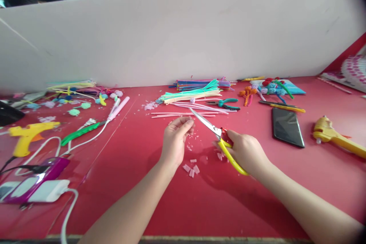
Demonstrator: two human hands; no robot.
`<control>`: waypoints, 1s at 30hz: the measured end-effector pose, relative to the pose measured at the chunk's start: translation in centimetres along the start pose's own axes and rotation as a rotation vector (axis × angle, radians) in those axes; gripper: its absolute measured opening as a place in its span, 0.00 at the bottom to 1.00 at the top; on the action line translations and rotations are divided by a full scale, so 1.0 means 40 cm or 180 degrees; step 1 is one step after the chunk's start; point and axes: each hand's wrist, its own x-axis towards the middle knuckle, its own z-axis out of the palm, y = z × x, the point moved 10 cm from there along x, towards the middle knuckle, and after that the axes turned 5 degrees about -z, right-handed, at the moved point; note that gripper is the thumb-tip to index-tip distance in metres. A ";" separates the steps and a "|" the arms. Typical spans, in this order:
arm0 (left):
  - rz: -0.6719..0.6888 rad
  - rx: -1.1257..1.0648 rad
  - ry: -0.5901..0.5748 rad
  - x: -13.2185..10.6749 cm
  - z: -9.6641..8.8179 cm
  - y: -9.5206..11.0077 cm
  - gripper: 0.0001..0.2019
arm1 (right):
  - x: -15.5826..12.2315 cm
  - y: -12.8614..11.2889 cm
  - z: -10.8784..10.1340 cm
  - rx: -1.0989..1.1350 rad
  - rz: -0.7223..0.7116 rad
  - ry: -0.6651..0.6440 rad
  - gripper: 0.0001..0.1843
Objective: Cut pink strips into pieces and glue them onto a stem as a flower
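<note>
My right hand [248,153] grips a pair of scissors [210,126] with yellow handles, their metal blades pointing up and left. Close to the blade tips, my left hand [177,137] is closed in a pinch; whatever lies between its fingertips is too small to make out. Below the hands, small pink cut pieces [192,170] lie on the red table [137,198], with finer pink scraps scattered between the hands. Just beyond my left hand lie thin pink pipe cleaners [183,114].
Behind lie bundled pipe cleaners [194,93] and teal-handled pliers [225,103]. A black phone [288,127] and yellow glue gun [334,137] lie right. At left are another yellow glue gun [28,133], a purple-white power strip [42,181], cables and a pink styling iron [118,108]. A white partition [171,38] stands behind.
</note>
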 end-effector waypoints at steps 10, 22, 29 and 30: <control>0.0184 0.1740 -0.0394 -0.010 0.047 -0.012 0.06 | 0.013 -0.002 0.008 0.1627 0.0281 -0.0130 0.14; 0.0985 0.3098 -0.1082 -0.075 0.146 -0.006 0.04 | -0.001 -0.009 0.009 0.2783 0.0439 -0.0018 0.08; 0.1275 0.3278 -0.0478 -0.051 0.103 0.037 0.03 | -0.002 -0.021 0.041 0.2666 0.0485 -0.0493 0.07; 0.1311 0.3303 -0.0497 -0.053 0.106 0.037 0.03 | -0.002 -0.021 0.046 0.2695 0.0477 -0.0486 0.07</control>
